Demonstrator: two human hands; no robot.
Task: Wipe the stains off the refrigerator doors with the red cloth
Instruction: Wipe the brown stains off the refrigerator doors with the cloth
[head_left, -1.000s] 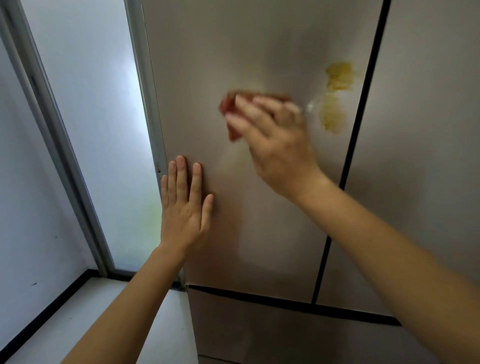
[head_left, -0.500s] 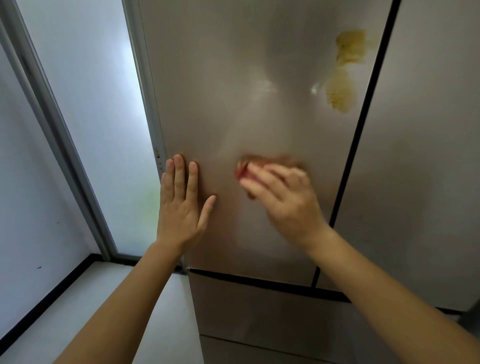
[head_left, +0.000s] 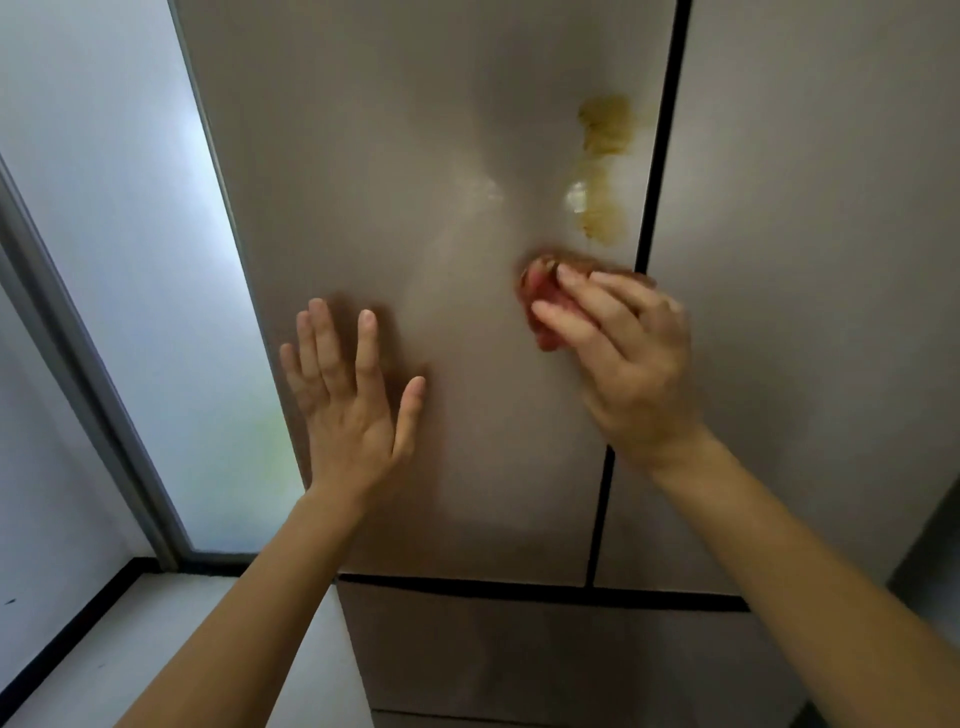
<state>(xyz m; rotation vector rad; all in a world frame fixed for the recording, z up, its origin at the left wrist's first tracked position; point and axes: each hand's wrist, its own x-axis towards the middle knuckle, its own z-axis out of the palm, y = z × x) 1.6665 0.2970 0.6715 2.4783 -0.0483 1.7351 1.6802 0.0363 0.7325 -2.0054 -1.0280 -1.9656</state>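
The left refrigerator door (head_left: 426, 156) is a glossy beige panel. A yellowish stain (head_left: 602, 166) runs down it close to the dark gap beside the right door (head_left: 810, 260). My right hand (head_left: 628, 364) presses the crumpled red cloth (head_left: 543, 296) against the left door, just below the stain's lower end. Only the cloth's left edge shows past my fingers. My left hand (head_left: 353, 400) lies flat on the same door, fingers spread, lower and to the left.
A lower drawer front (head_left: 519, 660) sits under a black seam. Left of the refrigerator stand a frosted glass panel (head_left: 171, 260) in a grey frame and a white wall. Pale floor (head_left: 104, 649) with a black skirting lies at the bottom left.
My right hand with the cloth swept down the door from beside the stain, then moved right to just under the stain. The left hand stayed pressed on the door, its fingers now more spread.
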